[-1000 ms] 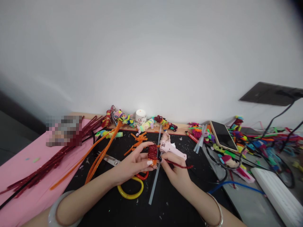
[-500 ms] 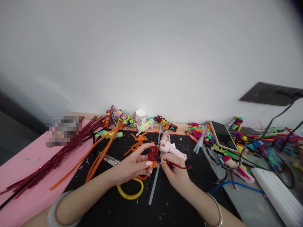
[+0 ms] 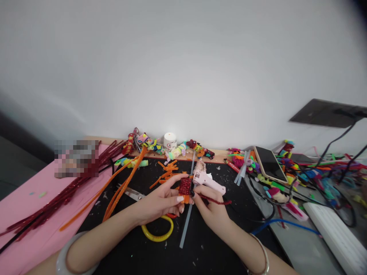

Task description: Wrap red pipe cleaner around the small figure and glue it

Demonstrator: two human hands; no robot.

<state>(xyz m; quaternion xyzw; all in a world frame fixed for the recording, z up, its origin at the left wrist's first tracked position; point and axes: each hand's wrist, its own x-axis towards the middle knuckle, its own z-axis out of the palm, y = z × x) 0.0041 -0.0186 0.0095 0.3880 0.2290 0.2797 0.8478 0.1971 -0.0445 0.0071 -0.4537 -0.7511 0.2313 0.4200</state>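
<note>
While the black-topped bench [image 3: 137,259] spreads below, both hands are closed in pinches above its middle, the left hand [image 3: 168,200] holding a wrapped piece [image 3: 185,186], the right hand [image 3: 212,204] gripping a dark red stem [image 3: 216,199]. Scissors [image 3: 157,237] lie partly hidden under the left hand; a phone [image 3: 270,163] sits near the far right corner. Just beyond the right hand, a glue gun [image 3: 208,180] lies with its handle angled toward the right edge. The wrapped piece's long axis runs roughly far to near, orange end nearest the near edge; the stem trails right.
</note>
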